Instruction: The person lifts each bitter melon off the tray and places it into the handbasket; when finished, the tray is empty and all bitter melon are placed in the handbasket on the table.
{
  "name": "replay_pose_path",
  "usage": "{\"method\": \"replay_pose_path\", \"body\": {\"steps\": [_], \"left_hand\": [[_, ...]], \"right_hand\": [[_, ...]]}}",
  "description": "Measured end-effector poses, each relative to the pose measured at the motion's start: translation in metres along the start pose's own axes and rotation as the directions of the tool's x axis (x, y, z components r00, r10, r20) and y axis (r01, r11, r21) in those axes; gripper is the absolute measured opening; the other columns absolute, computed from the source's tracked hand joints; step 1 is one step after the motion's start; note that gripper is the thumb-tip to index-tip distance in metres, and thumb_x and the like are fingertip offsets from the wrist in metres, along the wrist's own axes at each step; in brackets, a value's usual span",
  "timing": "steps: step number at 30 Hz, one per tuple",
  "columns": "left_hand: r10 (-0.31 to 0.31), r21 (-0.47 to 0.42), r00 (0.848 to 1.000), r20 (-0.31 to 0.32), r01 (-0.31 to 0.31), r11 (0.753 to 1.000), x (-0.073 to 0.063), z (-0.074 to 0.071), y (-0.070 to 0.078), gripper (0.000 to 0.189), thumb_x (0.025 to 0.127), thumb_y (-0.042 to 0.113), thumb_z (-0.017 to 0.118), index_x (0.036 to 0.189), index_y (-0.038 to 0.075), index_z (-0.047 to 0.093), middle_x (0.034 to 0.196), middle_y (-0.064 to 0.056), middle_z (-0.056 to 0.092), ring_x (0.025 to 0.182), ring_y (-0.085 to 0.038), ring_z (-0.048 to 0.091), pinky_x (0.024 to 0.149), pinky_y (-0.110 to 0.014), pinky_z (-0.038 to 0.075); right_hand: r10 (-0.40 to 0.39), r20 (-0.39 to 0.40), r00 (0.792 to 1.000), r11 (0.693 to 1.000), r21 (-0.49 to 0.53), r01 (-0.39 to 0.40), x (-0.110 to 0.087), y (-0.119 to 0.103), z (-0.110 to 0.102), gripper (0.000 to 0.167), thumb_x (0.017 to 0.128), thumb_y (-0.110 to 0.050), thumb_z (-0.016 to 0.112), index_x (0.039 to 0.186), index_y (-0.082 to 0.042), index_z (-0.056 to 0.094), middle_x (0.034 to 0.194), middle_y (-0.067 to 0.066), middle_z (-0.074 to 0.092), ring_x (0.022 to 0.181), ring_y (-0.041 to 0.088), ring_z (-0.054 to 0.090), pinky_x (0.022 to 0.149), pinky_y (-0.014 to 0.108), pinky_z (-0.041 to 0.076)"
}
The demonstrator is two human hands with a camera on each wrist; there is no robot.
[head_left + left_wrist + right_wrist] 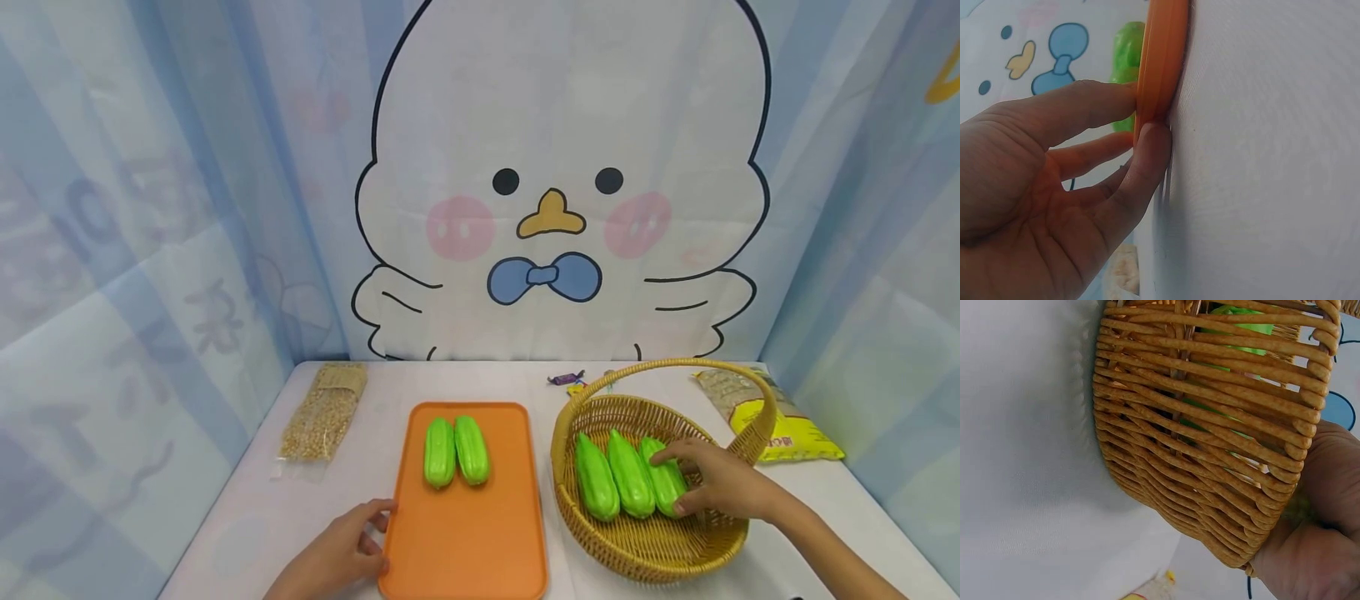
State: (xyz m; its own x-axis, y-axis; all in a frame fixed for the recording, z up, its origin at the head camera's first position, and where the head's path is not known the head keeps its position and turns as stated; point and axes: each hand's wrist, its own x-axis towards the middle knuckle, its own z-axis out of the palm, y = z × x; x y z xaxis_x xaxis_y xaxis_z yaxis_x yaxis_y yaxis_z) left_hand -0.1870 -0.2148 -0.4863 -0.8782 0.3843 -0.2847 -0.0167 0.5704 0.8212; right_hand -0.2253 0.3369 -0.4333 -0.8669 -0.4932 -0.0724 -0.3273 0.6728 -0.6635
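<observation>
My right hand (723, 483) reaches into a wicker basket (652, 567) and grips the rightmost green ridged vegetable (663, 477), thumb at its near end and fingers over its far side. Beside it lie two more green ridged vegetables (632, 475), pointed ends away from me. In the right wrist view the basket's woven wall (1210, 419) hides most of that grip. My left hand (341, 550) pinches the left rim of an orange tray (1163, 62) between thumb and fingers. Two similar green vegetables (440, 454) lie side by side on the tray's far half.
A clear bag of yellowish grains (324, 412) lies at the back left of the white table (247, 533). Behind the basket are a yellow bag (795, 433) and small wrapped sweets (566, 378). The basket's tall handle (660, 364) arches over it. A printed curtain (555, 325) encloses the table.
</observation>
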Motion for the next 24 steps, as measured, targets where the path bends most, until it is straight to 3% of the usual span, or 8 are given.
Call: {"method": "replay_pose_path", "body": {"steps": [12, 18, 24], "left_hand": [[0.001, 0.009, 1.0, -0.008, -0.001, 1.0, -0.001, 0.0, 0.0, 0.069, 0.079, 0.009, 0.081, 0.138, -0.003, 0.048, 0.106, -0.005, 0.054, 0.082, -0.021, 0.056, 0.072, -0.037, 0.048], [0.008, 0.006, 1.0, -0.006, -0.008, 1.0, -0.001, 0.0, -0.001, 0.068, 0.08, 0.009, 0.081, 0.139, -0.003, 0.048, 0.107, -0.005, 0.054, 0.082, -0.021, 0.056, 0.072, -0.037, 0.048], [0.008, -0.004, 1.0, 0.0, -0.008, 1.0, 0.0, 0.0, -0.001, 0.068, 0.08, 0.008, 0.081, 0.139, -0.003, 0.048, 0.107, -0.005, 0.054, 0.082, -0.021, 0.056, 0.072, -0.037, 0.049]], "right_hand": [[0.0, 0.014, 1.0, 1.0, 0.02, 0.0, 0.002, -0.001, -0.002, 0.065, 0.078, -0.031, 0.083, 0.132, -0.005, 0.057, 0.131, 0.023, 0.05, 0.105, 0.034, 0.056, 0.078, 0.046, 0.051], [0.011, -0.008, 1.0, 1.0, 0.019, -0.011, 0.001, -0.004, -0.002, 0.063, 0.08, -0.03, 0.082, 0.132, -0.005, 0.057, 0.133, 0.025, 0.049, 0.109, 0.039, 0.056, 0.081, 0.053, 0.05], [0.007, -0.057, 0.998, 0.997, -0.079, -0.012, -0.003, -0.014, -0.003, 0.062, 0.081, -0.034, 0.081, 0.131, -0.006, 0.058, 0.132, 0.021, 0.052, 0.108, 0.039, 0.056, 0.081, 0.052, 0.051]]}}
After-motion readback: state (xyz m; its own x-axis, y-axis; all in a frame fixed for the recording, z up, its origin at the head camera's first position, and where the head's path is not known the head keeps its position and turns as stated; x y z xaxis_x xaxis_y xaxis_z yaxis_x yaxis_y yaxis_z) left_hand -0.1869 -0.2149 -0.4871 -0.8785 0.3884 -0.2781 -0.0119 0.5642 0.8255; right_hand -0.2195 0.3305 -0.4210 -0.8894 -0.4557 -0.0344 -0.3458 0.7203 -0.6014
